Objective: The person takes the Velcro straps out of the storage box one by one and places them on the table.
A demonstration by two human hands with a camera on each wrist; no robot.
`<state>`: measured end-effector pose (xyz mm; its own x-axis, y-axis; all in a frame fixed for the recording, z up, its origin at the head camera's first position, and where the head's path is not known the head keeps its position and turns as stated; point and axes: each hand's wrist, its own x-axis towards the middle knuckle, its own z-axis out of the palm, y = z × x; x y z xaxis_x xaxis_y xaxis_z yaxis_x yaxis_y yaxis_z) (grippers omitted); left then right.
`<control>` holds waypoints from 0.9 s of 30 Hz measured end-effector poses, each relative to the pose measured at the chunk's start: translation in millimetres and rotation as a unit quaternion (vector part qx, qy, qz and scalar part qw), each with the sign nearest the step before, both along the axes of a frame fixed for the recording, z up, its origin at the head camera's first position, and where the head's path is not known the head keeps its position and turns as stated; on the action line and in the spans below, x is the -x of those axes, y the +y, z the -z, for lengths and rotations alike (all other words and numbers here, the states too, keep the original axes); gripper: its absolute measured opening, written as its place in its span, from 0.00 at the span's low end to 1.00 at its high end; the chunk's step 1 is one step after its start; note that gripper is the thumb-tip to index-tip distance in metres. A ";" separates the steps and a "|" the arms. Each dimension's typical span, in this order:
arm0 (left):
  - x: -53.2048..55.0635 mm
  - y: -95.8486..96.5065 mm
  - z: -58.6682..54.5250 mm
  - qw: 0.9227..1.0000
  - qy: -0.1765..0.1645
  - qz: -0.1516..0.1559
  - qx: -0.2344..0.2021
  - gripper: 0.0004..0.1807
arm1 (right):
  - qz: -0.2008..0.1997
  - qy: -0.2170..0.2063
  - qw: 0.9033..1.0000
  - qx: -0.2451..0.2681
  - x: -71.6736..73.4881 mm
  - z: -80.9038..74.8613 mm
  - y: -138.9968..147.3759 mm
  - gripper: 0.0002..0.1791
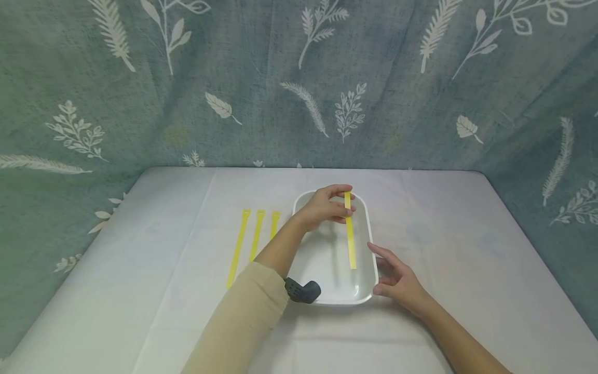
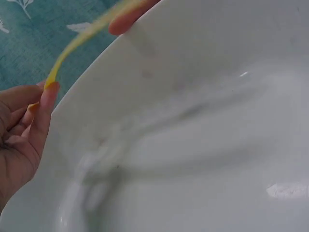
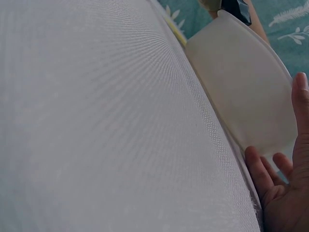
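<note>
My left hand [image 1: 324, 208] pinches a yellow cable tie strap [image 1: 350, 241] near its far end, over the white basin [image 1: 375, 265]. The strap's free end points back toward me. Up close in the left wrist view, the fingertips grip the strap [image 2: 60, 60], which bows away from them. My right hand [image 1: 402, 283] is at the basin's right side, its index finger near the rim and its thumb at the near corner. From the right wrist, those fingers [image 3: 258, 166] are spread beside the basin's outer wall [image 3: 241, 82].
Three more yellow straps with slotted heads lie left of the basin, among them the leftmost strap [image 1: 238, 249]; my left forearm covers part of the others. A dark wrist device [image 1: 303, 291] overlaps the basin's near edge. Behind the white-covered table [image 1: 420, 337] hangs a green leaf-patterned curtain [image 1: 261, 93].
</note>
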<state>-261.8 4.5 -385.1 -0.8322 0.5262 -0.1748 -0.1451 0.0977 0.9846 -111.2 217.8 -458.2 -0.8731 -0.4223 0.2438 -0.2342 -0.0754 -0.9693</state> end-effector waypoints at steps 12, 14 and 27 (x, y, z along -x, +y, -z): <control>3.1 -18.1 -10.7 0.999 -0.019 0.035 -0.005 0.37 | 0.002 0.007 1.000 -0.007 0.4 -0.4 -0.9 0.44; 3.8 -23.6 -12.4 0.999 -0.023 0.034 -0.010 0.38 | -0.002 0.008 1.000 -0.003 0.7 -0.3 -0.7 0.44; 7.9 -57.2 -21.3 1.000 -0.014 0.018 -0.016 0.39 | -0.015 -0.001 1.000 0.013 0.0 -1.7 -0.9 0.44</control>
